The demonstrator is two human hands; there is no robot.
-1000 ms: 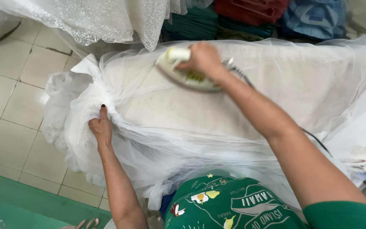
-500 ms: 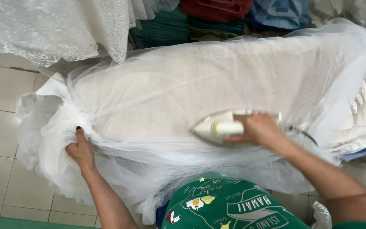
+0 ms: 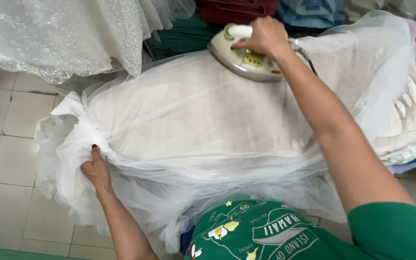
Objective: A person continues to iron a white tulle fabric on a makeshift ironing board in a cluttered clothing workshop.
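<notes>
White tulle, sheer and faintly creased, covers the padded desk across mid-frame. I judge it irons best pulled taut: my left hand pinches its gathered edge lower left, while my right hand grips the cream iron at top centre.

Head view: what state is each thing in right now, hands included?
Iron: flat on the tulle at the board's far edge, gripped by its handle.
Tulle: spread over the board, bunched at the left end.
Left hand: gripping the bunched tulle.
Right hand: closed on the iron's handle.
Lace fabric: hanging, upper left.
</notes>
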